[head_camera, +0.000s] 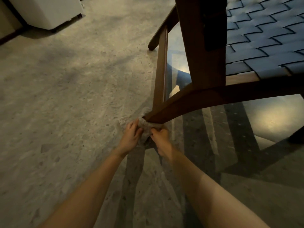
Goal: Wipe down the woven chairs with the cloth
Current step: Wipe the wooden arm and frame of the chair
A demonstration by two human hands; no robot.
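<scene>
A dark wooden chair [205, 66] with a blue woven seat [263, 38] fills the upper right. Its curved front leg [172, 109] comes down to the floor near the middle of the view. A grey-beige cloth [146, 127] is wrapped round the foot of that leg. My left hand [131, 137] grips the cloth from the left side. My right hand [160, 139] pinches the cloth from the right, just below the leg's foot. Most of the cloth is hidden between my hands.
The floor [65, 96] is pale speckled terrazzo, darker and glossy under the chair. A white appliance or cabinet [47, 12] stands at the top left. A thin wooden stretcher [161, 66] runs back from the leg's foot to a rear leg [162, 28].
</scene>
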